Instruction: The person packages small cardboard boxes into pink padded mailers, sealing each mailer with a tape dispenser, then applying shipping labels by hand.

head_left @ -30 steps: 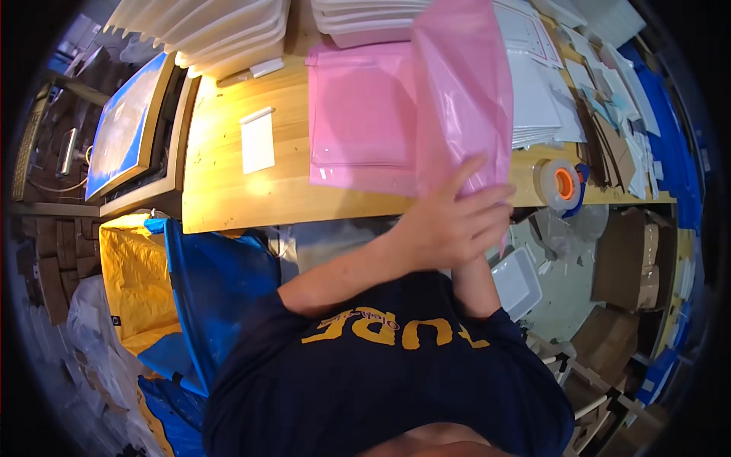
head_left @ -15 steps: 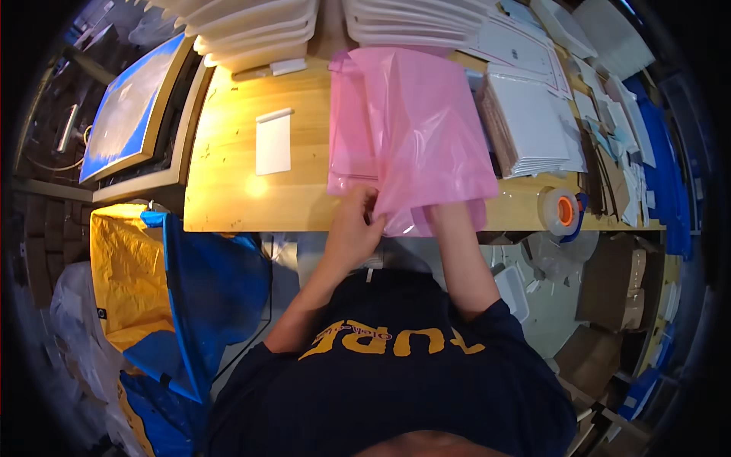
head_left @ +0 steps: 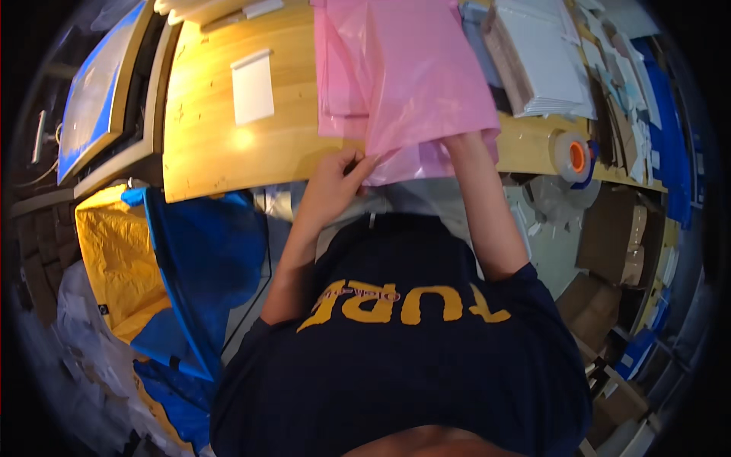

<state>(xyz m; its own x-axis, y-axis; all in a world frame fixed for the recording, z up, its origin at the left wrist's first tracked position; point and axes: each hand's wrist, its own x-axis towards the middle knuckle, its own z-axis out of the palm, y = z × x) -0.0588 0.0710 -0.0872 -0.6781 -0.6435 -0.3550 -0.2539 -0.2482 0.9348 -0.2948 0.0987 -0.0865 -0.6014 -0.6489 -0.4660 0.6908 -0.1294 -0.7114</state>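
Note:
A pink plastic bag (head_left: 411, 76) lies on the wooden table, its mouth toward me at the front edge. My left hand (head_left: 339, 179) pinches the bag's near edge between thumb and fingers. Inside the mouth is my right hand, covered by the pink film; the point where the wrist (head_left: 466, 145) enters shows, but the fingers are hidden. Beneath the left side of the bag lies more folded pink film (head_left: 343, 99).
On the wooden table (head_left: 205, 137) a white paper slip (head_left: 253, 87) lies to the left. A stack of white envelopes (head_left: 533, 61) and a tape roll (head_left: 572, 156) are at right. A yellow-and-blue bag (head_left: 122, 259) hangs at lower left; cardboard boxes (head_left: 613, 228) stand at lower right.
The view has tilted, so table and bag sit higher in the picture. My left hand keeps its pinch on the bag's edge, and my right hand stays inside.

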